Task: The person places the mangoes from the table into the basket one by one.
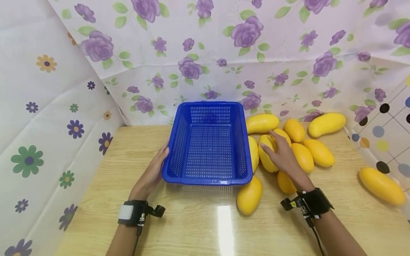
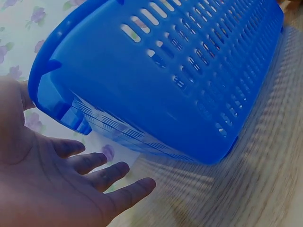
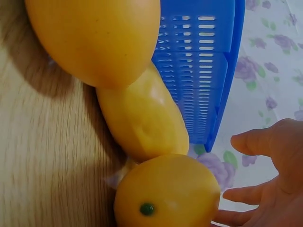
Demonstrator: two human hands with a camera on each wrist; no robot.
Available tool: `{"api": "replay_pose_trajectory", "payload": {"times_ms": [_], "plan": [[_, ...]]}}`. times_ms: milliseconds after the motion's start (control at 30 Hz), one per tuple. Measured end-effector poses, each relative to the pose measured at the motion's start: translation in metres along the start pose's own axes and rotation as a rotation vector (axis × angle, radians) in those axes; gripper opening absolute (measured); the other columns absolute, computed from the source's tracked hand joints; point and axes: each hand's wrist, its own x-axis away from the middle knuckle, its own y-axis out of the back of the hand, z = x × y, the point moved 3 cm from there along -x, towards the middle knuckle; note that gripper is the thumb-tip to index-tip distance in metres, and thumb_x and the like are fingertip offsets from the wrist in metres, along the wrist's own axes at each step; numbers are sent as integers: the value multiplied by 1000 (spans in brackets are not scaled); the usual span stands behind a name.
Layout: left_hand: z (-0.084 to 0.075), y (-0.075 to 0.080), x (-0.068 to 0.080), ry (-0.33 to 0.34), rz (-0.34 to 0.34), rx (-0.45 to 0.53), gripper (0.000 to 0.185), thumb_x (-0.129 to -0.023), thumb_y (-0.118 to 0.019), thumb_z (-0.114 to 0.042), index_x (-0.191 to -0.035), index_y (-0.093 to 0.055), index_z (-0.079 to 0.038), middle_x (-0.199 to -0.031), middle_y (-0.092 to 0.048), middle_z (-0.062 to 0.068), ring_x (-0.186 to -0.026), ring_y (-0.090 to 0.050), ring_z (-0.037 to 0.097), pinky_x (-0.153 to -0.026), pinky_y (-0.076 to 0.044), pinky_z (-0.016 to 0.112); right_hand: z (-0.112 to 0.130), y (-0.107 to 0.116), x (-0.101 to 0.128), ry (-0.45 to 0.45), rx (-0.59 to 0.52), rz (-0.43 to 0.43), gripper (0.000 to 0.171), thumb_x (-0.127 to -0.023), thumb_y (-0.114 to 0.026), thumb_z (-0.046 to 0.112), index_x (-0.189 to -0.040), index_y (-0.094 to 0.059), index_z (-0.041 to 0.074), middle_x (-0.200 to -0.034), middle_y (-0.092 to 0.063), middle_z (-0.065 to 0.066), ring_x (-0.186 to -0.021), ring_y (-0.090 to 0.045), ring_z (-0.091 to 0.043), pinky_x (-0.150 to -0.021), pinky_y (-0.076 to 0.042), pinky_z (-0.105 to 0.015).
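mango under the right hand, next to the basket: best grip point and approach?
Grip that mango across its fat middle, coming from above: it lies on its side with its top exposed. The blue basket and neighbouring mangoes crowd its flanks, and the open right hand is already over it.

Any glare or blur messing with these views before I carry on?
Head view: a bright glare streak on the table in front of the basket, and the far-right mango is soft and stretched at the edge. Left wrist view: table grain is motion-smeared, left hand dim. Right wrist view: mangoes sharp enough, right hand shadowed.
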Motion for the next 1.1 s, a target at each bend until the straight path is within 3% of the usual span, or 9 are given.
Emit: {"api": "replay_pose_trajectory", "payload": {"times_ms": [267,433,567,733,967,1100], "plan": [[1,-1,3,-19,-15,29,64,-109,-33,-51,-164,-11,-26,-169,-9,-3,-154,-7,22,-122,-6,52,3,-4,-2,-22,15,23,74,-104,-57,37,-156,-26,-5,-158,-27,-32,-147,-23,-49,-117,-20,-62],[3,-7,0,42,-2,47,70,-106,-39,-56,-164,-10,-28,-168,-14,2,-153,-14,28,-122,-9,54,1,-3,1,-18,18,-6,74,-103,-59,34,-155,-27,-7,-157,-29,-33,-145,-25,-50,-116,-22,-63],[5,-10,-2,75,4,76,74,-103,-45,-57,-163,-11,-31,-165,-19,7,-149,-23,32,-120,-14,55,-3,-9,1,42,42,-54,69,-101,-63,26,-151,-32,-11,-153,-33,-36,-142,-27,-52,-114,-22,-64],[12,-9,-1,109,9,203,73,-104,-47,-52,-163,-9,-31,-162,-23,13,-145,-27,37,-117,-22,55,-6,-21,1,104,102,-96,66,-100,-64,21,-150,-34,-11,-151,-33,-38,-140,-29,-54,-111,-23,-68],[23,-10,1,139,15,329,74,-104,-50,-50,-163,-12,-26,-163,-21,14,-144,-24,34,-114,-23,46,-6,-29,5,82,149,-101,67,-99,-63,15,-152,-31,-10,-154,-30,-36,-141,-28,-53,-113,-24,-65],[26,-10,0,112,23,397,77,-101,-54,-53,-163,-16,-26,-164,-21,11,-147,-22,31,-116,-22,46,-5,-28,5,73,169,-101,68,-100,-63,16,-154,-29,-9,-154,-28,-36,-141,-29,-53,-113,-25,-65]]}}
